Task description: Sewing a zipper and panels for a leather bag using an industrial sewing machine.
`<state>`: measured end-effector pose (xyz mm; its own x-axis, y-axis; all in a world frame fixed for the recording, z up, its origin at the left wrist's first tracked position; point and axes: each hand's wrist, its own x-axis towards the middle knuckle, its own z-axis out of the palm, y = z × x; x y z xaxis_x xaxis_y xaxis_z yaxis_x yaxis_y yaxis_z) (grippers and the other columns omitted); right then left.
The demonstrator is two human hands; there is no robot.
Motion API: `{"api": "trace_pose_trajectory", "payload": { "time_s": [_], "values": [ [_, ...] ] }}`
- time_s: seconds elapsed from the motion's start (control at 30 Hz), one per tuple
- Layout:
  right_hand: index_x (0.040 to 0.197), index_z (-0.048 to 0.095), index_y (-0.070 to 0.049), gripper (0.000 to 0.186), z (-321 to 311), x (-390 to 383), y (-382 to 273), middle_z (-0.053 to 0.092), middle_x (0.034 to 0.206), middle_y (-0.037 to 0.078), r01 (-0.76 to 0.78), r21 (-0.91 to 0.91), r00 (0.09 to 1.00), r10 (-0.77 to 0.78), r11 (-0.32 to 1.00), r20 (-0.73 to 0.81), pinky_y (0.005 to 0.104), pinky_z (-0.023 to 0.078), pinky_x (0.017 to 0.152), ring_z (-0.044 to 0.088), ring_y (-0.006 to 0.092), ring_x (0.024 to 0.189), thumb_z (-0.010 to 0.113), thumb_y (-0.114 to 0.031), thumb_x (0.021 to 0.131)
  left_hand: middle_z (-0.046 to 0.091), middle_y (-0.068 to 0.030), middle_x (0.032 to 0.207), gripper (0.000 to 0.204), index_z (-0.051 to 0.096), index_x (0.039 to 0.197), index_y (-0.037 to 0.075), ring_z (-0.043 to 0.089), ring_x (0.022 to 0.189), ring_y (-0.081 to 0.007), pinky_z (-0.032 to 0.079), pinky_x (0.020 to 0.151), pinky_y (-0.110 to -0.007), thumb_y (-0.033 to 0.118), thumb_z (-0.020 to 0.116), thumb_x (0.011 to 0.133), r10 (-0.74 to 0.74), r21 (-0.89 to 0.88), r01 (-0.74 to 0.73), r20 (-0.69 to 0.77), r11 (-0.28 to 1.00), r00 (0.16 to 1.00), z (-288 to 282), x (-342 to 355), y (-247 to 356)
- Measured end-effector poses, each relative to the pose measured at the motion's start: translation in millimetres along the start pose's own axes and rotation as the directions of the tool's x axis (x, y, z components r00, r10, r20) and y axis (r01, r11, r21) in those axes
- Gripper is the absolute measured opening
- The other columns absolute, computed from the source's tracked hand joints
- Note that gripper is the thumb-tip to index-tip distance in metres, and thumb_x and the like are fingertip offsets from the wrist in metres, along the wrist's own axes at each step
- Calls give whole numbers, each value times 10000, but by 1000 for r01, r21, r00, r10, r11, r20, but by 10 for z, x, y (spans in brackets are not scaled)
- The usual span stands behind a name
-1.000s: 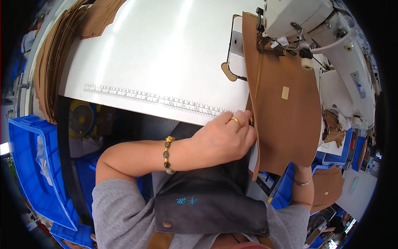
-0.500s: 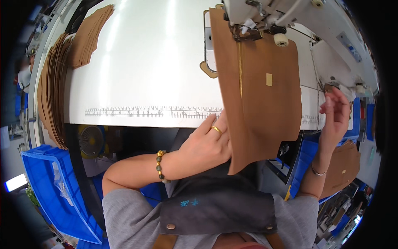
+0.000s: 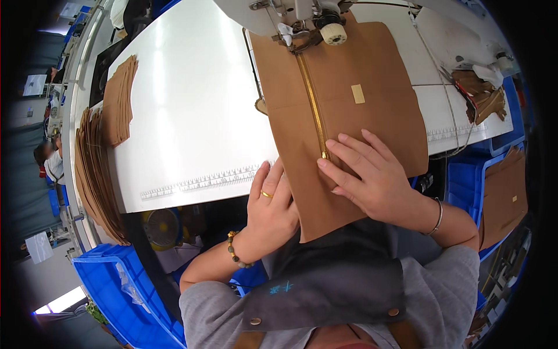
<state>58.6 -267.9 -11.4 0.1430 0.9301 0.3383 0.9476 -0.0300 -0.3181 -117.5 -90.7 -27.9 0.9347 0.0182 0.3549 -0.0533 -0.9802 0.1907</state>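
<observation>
A brown panel (image 3: 383, 128) of fabric or leather lies beneath the head of a sewing machine (image 3: 302, 29), its near end hanging over the table edge. A gold zipper (image 3: 313, 96) runs lengthwise along it, and a small yellow patch (image 3: 357, 93) sits to the right. My right hand (image 3: 372, 180) rests on the panel with fingers spread, its fingertips touching the zipper's near end by the slider (image 3: 324, 156). My left hand (image 3: 272, 212) lies along the panel's left edge, fingers stretched out and apart; its thumb side is partly hidden by the panel.
Stacked brown pieces (image 3: 96, 168) stand at the table's left end. A ruler strip (image 3: 197, 182) marks the front edge of the white table (image 3: 192, 116). Blue bins (image 3: 116, 279) flank me, with brown panels (image 3: 504, 198) at the right. Brown scraps (image 3: 479, 96) lie at the table's right.
My right hand has come from the table's right side onto the panel beside the zipper. My left hand stays at the panel's left edge. The whole view has shifted and tilted.
</observation>
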Motion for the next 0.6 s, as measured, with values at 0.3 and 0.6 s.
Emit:
{"api": "trace_pose_trajectory", "payload": {
  "time_s": [0.3,0.6],
  "values": [
    [1313,665,9,561,31,-25,-16,636,1367,181,50,1,998,-50,999,-24,560,486,1084,607,369,1275,781,-256,833,699,-150,1208,372,698,1181,25,651,1171,-373,498,1011,-456,-30,783,824,-217,-175,191,-144,966,966,-274,331,-342],
    [1174,694,-2,441,-103,178,227,670,1243,139,118,210,993,-116,970,-22,462,535,1010,662,324,1133,792,-251,823,536,-76,1576,831,615,1450,109,461,1493,-317,346,1212,-572,523,819,759,-87,4,89,262,996,961,-242,716,-385]
  ]
}}
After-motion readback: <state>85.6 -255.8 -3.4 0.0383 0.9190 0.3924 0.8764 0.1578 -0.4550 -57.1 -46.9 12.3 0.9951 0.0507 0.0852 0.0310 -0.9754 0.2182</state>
